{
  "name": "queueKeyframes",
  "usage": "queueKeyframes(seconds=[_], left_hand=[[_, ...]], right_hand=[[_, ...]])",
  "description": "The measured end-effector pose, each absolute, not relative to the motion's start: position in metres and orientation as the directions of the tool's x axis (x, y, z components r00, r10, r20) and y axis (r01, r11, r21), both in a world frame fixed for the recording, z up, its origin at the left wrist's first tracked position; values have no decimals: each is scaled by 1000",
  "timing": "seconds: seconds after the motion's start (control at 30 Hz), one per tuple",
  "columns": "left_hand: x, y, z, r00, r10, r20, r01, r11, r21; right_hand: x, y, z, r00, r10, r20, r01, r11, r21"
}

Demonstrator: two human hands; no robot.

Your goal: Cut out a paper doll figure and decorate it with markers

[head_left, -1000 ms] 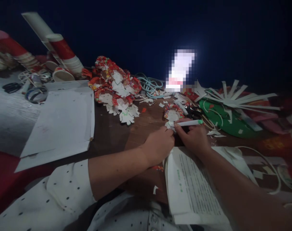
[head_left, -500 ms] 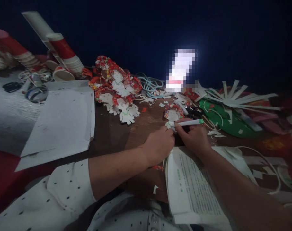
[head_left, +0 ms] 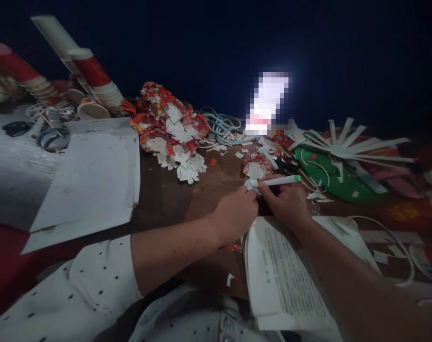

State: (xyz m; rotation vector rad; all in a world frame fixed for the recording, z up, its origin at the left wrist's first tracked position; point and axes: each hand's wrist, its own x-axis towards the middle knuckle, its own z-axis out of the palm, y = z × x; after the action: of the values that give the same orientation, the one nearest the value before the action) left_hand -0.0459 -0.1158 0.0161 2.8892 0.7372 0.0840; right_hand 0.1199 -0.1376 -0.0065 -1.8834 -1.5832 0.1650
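My right hand [head_left: 289,202] is closed around a white marker pen [head_left: 282,181] with a green end, its tip hidden behind my fingers at a small paper cut-out. That white cut-out [head_left: 251,184] joins a round piece with a ruffled red rim [head_left: 257,166] just beyond my hands. Close beside the pen, my left hand [head_left: 237,213] has its fingers curled at the cut-out's near edge and pinches the paper. More red-rimmed pieces with white paper shapes [head_left: 189,168] are heaped further left.
An open book [head_left: 290,280] lies below my right forearm. Black-handled scissors [head_left: 285,164], a green disc [head_left: 354,185] and white paper strips [head_left: 344,147] are at right. White cardboard [head_left: 94,175] and stacked paper cups [head_left: 98,78] are at left; a bright pixelated patch [head_left: 269,102] is behind.
Almost nothing differs; the view shifts very slightly, and both hands stay at the cut-out with the marker pen in the right hand.
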Motion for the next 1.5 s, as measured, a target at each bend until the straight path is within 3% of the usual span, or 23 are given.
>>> queueKeyframes(seconds=[0.4, 0.6, 1.5], left_hand=[[-45, -116, 17, 879, 476, 21, 466, -868, 172], [-45, -116, 17, 886, 462, 20, 455, -878, 151], [-45, -116, 20, 882, 472, -15, 466, -866, 181]], right_hand=[[122, -138, -7, 311, 912, 267, 836, -129, -533], [120, -138, -3, 269, 907, 323, 822, -42, -569], [125, -137, -6, 280, 890, 360, 840, -46, -540]])
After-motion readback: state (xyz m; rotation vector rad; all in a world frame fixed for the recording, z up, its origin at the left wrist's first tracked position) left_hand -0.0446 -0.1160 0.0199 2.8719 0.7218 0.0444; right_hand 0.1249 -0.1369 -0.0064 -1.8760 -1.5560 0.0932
